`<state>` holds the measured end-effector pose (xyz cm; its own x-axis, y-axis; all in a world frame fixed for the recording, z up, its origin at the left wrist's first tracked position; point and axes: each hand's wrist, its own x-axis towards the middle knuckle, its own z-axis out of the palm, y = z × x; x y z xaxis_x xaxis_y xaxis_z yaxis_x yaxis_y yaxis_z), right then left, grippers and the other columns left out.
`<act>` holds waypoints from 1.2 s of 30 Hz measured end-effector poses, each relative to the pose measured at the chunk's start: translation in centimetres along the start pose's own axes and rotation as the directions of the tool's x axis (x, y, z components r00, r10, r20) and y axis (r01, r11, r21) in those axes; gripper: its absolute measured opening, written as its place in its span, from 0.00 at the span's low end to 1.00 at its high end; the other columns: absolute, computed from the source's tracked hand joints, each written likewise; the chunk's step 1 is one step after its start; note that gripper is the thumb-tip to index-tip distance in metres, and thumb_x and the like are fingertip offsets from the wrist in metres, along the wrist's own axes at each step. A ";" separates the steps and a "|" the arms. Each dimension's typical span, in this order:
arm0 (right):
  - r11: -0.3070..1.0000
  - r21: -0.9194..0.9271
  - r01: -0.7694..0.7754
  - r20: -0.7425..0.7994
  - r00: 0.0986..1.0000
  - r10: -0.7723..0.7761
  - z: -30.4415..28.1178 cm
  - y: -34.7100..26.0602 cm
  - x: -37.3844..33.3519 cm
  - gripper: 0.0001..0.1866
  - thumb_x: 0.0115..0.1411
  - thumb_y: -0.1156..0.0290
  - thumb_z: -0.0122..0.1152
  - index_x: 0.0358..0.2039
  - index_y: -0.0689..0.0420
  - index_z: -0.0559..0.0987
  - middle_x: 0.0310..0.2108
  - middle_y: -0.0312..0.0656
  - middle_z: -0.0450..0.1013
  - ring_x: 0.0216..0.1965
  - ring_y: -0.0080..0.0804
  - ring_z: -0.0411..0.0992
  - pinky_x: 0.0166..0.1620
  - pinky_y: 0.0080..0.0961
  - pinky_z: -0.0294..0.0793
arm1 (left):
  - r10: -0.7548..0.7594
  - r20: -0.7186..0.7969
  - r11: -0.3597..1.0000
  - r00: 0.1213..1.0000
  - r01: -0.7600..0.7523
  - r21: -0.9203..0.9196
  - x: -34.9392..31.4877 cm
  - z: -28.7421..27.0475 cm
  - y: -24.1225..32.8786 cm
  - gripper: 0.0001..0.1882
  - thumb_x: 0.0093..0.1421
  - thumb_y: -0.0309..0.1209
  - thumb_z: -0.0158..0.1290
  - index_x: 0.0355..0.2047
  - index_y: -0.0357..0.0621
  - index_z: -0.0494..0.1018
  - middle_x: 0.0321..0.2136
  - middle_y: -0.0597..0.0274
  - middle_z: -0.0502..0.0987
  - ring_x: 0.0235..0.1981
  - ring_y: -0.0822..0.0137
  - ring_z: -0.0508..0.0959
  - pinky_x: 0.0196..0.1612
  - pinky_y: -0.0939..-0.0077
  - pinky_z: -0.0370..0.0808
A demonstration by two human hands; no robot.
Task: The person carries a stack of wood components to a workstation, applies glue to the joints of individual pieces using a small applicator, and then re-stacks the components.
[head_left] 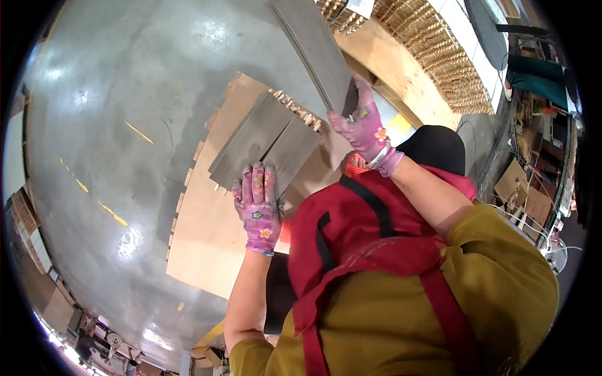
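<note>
Evidently, the right hand [370,128], in a purple flowered glove, grips the end of a long grey board [313,47], which extends forward and leftward from it. The left hand [258,210], likewise gloved, lies with fingers extended over the near edge of a grey board stack [251,141]. Pale wooden strips [301,111] protrude beyond its fingertips, and a light brown sheet [204,244] spreads beneath. Ahead of the right hand stand bundled wooden pieces [433,53].
</note>
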<state>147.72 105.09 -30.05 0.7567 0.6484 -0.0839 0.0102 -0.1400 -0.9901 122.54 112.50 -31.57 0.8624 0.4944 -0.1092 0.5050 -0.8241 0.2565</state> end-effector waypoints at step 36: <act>0.635 0.034 -0.771 0.550 0.545 0.633 3.6 -2.9 -5.5 0.23 0.59 0.62 0.52 0.52 0.61 0.67 0.36 0.37 0.72 0.33 0.22 0.72 0.35 0.21 0.72 | -0.468 -0.255 0.883 0.846 0.437 -0.171 -2.8 -7.9 -2.5 0.41 0.41 0.39 0.63 0.56 0.42 0.60 0.31 0.52 0.70 0.30 0.53 0.71 0.33 0.60 0.68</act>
<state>141.18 104.63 -27.12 0.0592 0.6766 -0.7340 -0.5992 -0.5640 -0.5682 118.54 115.33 -24.29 0.4838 0.8746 0.0322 0.8166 -0.4643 0.3429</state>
